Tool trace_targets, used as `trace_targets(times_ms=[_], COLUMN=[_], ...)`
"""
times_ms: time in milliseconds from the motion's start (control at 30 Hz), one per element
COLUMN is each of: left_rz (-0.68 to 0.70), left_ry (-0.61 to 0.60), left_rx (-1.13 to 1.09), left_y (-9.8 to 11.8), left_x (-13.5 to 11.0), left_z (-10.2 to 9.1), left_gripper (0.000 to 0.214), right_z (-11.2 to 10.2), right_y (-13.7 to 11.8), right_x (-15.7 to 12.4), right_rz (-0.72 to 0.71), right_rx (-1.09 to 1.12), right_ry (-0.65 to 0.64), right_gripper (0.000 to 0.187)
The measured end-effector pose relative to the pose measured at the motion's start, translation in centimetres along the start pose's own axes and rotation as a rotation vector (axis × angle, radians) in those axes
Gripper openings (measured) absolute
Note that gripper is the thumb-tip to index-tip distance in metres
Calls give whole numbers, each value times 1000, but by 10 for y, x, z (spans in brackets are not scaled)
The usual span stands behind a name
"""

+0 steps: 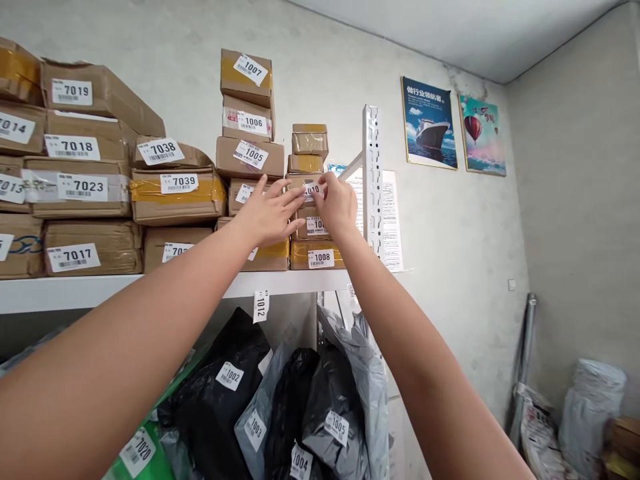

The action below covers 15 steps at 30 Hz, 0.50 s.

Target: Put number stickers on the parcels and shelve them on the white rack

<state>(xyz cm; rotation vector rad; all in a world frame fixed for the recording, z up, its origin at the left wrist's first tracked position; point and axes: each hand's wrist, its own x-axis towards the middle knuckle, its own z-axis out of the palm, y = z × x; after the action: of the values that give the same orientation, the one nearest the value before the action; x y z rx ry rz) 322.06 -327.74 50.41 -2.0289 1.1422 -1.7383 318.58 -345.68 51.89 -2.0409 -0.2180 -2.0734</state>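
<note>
My right hand [339, 202] has its thumb and fingers closed at the edge of a white number label [311, 191], which lies on the front of a small cardboard box [296, 180]. My left hand [267, 212] is spread out, palm toward the boxes, with its fingertips touching or very near the same box and label. Below that box are a carton with a partly covered label [315, 225] and a taped carton labelled 1008 [321, 259]. Two smaller taped boxes [309, 140] sit on top of the stack. My left hand partly hides the neighbouring stack under box 1005 [250, 155].
Numbered cartons [80, 187] fill the white shelf [115, 285] to the left. Black and grey parcel bags [230, 400] stand beneath it, and a loose 1012 label [261, 307] hangs from its edge. A slotted metal post [372, 180] rises right of my hands, near wall posters [429, 123].
</note>
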Motion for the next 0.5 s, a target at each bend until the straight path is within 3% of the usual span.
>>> trace_targets(times_ms=[167,333,500], left_rz=[63,181,85], left_ry=[116,79,38], left_rx=[102,113,116], left_y=[0,-4,-12], left_x=[-1,8,6], left_z=[-1,-1,11], left_gripper=[67,58,71], right_z=[14,22,6], right_y=[26,38,36], right_x=[8,24,22], right_rz=[-1,70,160], right_rx=[138,200,277], right_ry=[170,41,-70], right_gripper=[49,42,47])
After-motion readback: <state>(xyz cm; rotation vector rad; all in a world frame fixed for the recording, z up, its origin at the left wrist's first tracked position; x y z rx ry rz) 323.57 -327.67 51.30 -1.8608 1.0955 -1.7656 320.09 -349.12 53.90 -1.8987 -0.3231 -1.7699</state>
